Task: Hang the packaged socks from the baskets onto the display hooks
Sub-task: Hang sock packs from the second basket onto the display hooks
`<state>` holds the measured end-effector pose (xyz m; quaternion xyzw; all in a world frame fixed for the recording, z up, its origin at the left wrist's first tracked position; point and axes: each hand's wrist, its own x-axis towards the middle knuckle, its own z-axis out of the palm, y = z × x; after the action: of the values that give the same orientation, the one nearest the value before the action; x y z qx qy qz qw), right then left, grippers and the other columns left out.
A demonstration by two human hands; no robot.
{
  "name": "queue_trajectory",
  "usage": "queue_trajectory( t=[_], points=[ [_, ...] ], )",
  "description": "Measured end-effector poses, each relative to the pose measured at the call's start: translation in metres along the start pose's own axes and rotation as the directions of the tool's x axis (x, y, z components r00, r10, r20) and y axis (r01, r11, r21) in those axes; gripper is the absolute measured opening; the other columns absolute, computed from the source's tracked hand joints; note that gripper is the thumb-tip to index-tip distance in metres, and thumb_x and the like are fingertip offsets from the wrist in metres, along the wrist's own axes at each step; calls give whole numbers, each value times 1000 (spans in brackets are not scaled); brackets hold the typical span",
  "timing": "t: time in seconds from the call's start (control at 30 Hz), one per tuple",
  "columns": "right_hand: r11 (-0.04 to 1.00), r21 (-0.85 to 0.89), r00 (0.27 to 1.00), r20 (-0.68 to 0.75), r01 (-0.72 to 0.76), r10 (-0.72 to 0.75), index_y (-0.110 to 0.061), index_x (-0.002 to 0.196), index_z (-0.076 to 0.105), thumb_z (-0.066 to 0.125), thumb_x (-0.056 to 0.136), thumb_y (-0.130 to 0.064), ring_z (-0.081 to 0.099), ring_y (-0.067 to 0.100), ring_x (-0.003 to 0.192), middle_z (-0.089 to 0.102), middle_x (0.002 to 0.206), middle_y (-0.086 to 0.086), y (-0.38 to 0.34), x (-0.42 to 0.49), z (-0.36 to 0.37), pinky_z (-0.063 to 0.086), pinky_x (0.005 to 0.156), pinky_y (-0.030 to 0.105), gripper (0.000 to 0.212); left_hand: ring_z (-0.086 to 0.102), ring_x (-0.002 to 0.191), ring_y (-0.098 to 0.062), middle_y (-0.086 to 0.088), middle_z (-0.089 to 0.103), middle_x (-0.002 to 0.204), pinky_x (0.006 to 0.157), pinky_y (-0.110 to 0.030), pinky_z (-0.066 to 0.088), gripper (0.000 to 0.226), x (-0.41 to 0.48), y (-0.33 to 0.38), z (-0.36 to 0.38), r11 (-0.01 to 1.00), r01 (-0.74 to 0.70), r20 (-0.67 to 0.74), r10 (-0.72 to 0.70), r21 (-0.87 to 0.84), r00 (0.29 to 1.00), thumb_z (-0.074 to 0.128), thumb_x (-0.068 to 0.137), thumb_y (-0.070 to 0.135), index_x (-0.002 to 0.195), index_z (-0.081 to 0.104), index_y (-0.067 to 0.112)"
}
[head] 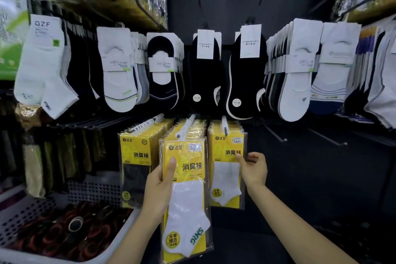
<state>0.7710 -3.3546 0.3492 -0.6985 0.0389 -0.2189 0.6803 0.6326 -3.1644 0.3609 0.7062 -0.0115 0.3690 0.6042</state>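
Note:
My left hand [159, 186] grips the left edge of a yellow pack of white socks [186, 197], thumb on its front, with its top at the tip of the middle white hook [186, 126]. My right hand [252, 168] pinches the right edge of another yellow sock pack [227, 167] that hangs on the right hook [224, 126]. A third row of yellow packs [134, 156] hangs on the left hook [147, 123].
A grey perforated basket [94, 191] with dark red and black items stands at lower left. Carded white and black socks [205, 70] fill the row above. Bare hooks [276, 135] stick out at the right against the dark back panel.

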Motion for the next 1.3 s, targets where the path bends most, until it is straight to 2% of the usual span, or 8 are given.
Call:
queue_trajectory(
  t=[0.07,0.17,0.3,0.53,0.77,0.83,0.97,1.3],
  points=[
    [997,19,997,6,74,-74,-13,109,52,72,84,-26,57,18,97,56,109,2,-1,-16,-8,46,73,21,34,45,37,6,18,44,38,41,-2,32,46,-2,-1,5,999,2,26,-1,-51,1000,49,95,33,49,47,29],
    [985,141,967,218,101,-131,-17,99,59,61,91,-27,62,13,90,63,96,-4,-13,-48,-16,48,68,16,13,63,58,6,16,68,61,50,-4,42,27,-6,-2,12,993,39,110,-27,-109,994,48,94,37,81,69,27],
    [972,235,890,446,-11,-97,-15,100,66,62,89,-29,66,4,72,70,90,0,-27,-81,-24,53,65,17,18,70,75,-1,11,75,84,57,-8,48,25,-13,2,26,983,103,140,-82,-153,987,51,90,40,96,70,25],
    [934,348,878,469,-82,-97,-12,99,70,67,86,-19,72,12,87,75,95,1,-33,-92,-43,55,67,18,16,71,75,-4,13,75,82,57,-13,52,24,-21,4,40,981,133,94,-121,-140,988,69,71,47,88,70,29],
    [927,365,966,257,-87,-11,-10,95,68,61,92,-17,72,13,81,76,88,0,-37,-73,-53,56,62,21,10,61,65,-17,-2,66,68,63,-23,46,60,-19,-9,31,984,161,11,-160,-78,987,42,83,60,78,64,4],
    [934,354,973,229,-46,-39,-9,95,67,61,92,-16,71,10,79,76,85,-2,-42,-63,-54,55,61,19,10,60,63,-13,2,65,65,59,-18,45,54,-17,-9,26,986,150,-29,-153,-70,988,42,84,57,73,60,8],
    [963,268,966,241,31,-98,-8,94,65,62,92,-19,69,12,86,75,91,2,-46,-46,-45,55,75,25,11,32,50,-4,11,31,51,50,-15,27,52,-9,-6,12,997,61,-101,-55,56,993,40,86,58,63,38,12],
    [968,249,965,243,34,-96,-14,96,68,61,93,-17,71,18,90,74,94,3,-29,-24,-8,58,75,31,8,24,40,-3,12,23,42,42,-12,25,48,0,-8,-8,994,72,-132,-61,78,989,41,91,51,60,24,19]
  ],
)
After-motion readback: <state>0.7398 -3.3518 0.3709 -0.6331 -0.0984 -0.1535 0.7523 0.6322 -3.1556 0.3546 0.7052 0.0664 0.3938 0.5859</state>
